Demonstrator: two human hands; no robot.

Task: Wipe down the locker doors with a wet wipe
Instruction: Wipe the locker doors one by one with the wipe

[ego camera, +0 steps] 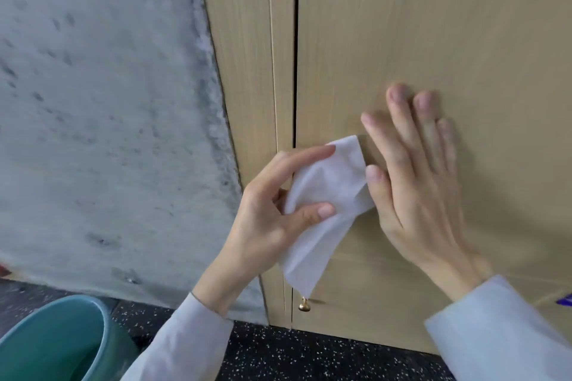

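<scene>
A person's left hand is pinching a white wet wipe against a tan locker door while the right hand is lying flat with straight fingers beside it, so the loosely hanging wipe may be slipping free.

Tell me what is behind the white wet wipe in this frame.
Behind the white wet wipe, pinched by the left hand, is the light wooden locker door and the dark gap at its left edge. Whatever door surface the wipe covers is hidden. The right hand lies flat alongside.
</scene>
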